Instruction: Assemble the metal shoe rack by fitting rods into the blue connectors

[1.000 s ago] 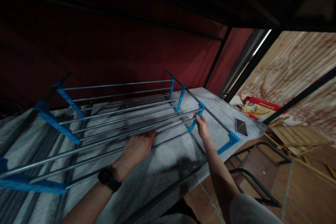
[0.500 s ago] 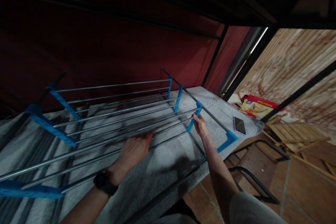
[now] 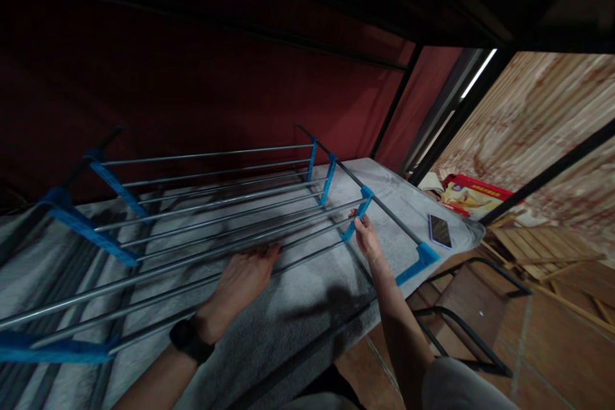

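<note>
The rods [image 3: 96, 295] look like smooth, softly shining metal; the blue brackets [image 3: 91, 229], matt plastic. The cover [image 3: 300, 304] looks like fuzzy cloth. The phone screen [image 3: 439, 230] is glossy, the slats [image 3: 535, 243] matt wood, the floor [image 3: 557, 339] dull tile.

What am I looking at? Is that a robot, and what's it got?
No robot here! Those are one person's bare hands, seen by a camera worn on their head, looking forward and down. The left hand rests on the metal rods of a rack, with a dark watch on its wrist. The right hand holds a blue bracket at the rods' ends. Under the rack is a grey-covered table. A phone lies there too, with dark pipes on the left.
</note>
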The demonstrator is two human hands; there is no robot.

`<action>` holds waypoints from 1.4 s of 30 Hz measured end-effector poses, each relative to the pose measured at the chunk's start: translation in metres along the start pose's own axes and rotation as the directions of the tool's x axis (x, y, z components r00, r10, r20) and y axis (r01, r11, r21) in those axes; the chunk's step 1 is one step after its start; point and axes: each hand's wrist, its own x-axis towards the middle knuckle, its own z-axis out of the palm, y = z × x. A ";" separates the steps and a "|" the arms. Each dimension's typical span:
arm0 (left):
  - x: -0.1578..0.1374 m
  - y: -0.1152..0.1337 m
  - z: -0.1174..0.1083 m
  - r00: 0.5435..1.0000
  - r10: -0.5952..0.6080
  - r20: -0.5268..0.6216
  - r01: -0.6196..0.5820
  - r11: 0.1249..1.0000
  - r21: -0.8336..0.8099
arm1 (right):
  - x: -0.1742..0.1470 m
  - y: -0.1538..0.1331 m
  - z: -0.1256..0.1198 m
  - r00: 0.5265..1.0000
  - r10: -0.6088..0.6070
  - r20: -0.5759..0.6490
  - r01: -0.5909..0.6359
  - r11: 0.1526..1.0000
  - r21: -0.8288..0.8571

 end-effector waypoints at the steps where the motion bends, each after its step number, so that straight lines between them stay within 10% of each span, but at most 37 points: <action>1: 0.000 0.000 0.000 1.000 -0.003 0.005 0.003 1.000 -0.008 | 0.000 0.001 0.000 1.000 0.002 -0.011 -0.002 1.000 -0.003; 10: 0.006 -0.012 -0.007 0.990 -0.130 0.052 0.132 0.990 -0.047 | 0.006 0.006 0.006 0.998 0.005 -0.055 -0.003 1.000 0.024; 42: 0.000 -0.009 -0.002 1.000 0.011 -0.006 -0.011 0.997 -0.074 | -0.006 0.007 0.007 0.999 0.037 0.006 -0.037 0.998 0.056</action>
